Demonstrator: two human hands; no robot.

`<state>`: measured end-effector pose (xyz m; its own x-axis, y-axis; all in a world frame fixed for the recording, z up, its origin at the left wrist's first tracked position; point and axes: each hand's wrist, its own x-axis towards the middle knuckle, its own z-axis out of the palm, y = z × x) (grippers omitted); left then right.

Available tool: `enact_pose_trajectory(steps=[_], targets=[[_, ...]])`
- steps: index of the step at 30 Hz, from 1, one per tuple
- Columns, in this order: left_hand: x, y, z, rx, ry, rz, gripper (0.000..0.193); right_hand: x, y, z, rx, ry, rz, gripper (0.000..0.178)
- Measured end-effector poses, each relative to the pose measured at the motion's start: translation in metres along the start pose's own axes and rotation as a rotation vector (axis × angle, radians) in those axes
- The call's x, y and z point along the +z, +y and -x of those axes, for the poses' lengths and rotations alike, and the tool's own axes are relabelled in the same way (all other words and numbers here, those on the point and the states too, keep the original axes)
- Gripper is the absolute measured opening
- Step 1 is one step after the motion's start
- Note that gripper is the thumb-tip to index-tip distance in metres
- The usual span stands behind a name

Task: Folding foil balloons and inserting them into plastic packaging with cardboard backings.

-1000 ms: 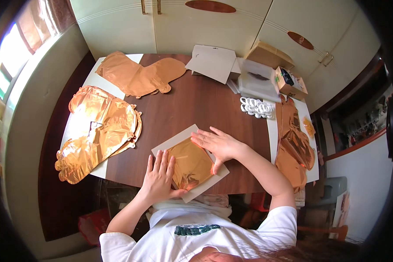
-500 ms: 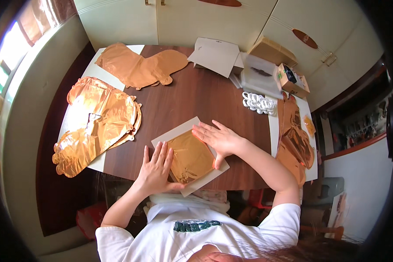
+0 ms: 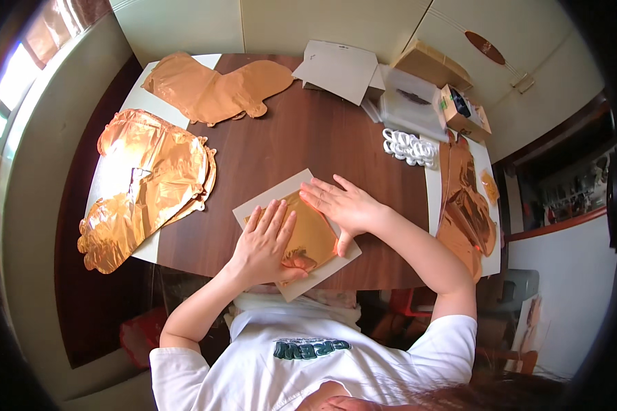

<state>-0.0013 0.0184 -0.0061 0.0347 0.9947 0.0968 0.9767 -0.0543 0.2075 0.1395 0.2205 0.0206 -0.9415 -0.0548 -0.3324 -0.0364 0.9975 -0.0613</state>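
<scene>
Copper-gold foil (image 3: 313, 236), folded flat, lies on a pale card sheet (image 3: 260, 204) at the near edge of the dark wooden table (image 3: 291, 144); the left hand (image 3: 266, 245) presses on it palm down, fingers spread and straight, gripping nothing; the right hand (image 3: 344, 205) lies flat on the foil's far corner, fingers splayed, likewise open; at the far edge sits a white folded card (image 3: 339, 68), beside it a clear plastic box (image 3: 411, 104), a brown cardboard box (image 3: 432, 65) and a small open carton (image 3: 461, 109) with green and red print
</scene>
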Motion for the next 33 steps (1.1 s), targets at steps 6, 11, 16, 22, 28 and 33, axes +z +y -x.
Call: enact_pose_trajectory(steps=[6, 11, 16, 22, 28, 33], targets=[[-0.003, -0.004, 0.005, -0.001, -0.038, -0.014, 0.117, 0.001, 0.002, 0.002, -0.011, 0.042, -0.011, 0.141], [-0.006, -0.004, 0.010, -0.042, -0.094, -0.028, 0.119, 0.004, 0.002, 0.002, -0.012, 0.048, 0.060, 0.141], [-0.005, -0.003, 0.015, -0.071, -0.122, -0.041, 0.121, -0.002, 0.000, 0.001, -0.013, 0.008, 0.060, 0.141], [-0.005, -0.002, 0.015, -0.079, -0.129, -0.039, 0.122, 0.010, 0.018, -0.003, -0.091, 0.143, -0.293, 0.122], [-0.005, -0.003, 0.013, -0.081, -0.120, -0.041, 0.122, 0.027, 0.007, -0.012, -0.150, 0.531, -0.152, 0.058], [-0.005, -0.003, 0.014, -0.082, -0.134, -0.036, 0.122, 0.021, 0.010, -0.009, -0.090, 0.507, -0.047, 0.070]])
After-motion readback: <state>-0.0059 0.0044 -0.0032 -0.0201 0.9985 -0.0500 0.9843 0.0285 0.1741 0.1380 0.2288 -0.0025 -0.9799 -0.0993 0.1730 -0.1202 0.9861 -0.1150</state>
